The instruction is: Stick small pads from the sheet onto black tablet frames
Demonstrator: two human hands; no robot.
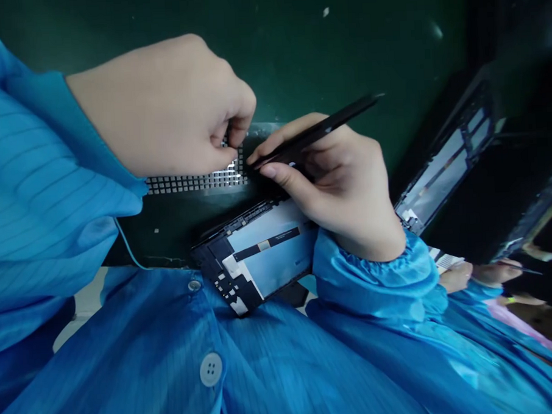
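My left hand (166, 108) is curled in a loose fist, its thumb and forefinger pinching the edge of a perforated grid sheet (197, 181) that lies on the green mat (305, 41). My right hand (343, 179) grips black tweezers (318, 130), whose tips point left at the sheet's right end beside my left fingers. Under my right wrist an opened device frame (260, 256) with a pale panel and dark strip rests at the bench edge against my blue coat.
A second opened device frame (443, 169) lies tilted at the right on the dark surface. Another person's hands (480, 274) in blue sleeves work at the far right, one holding a thin tool. My blue coat fills the lower view.
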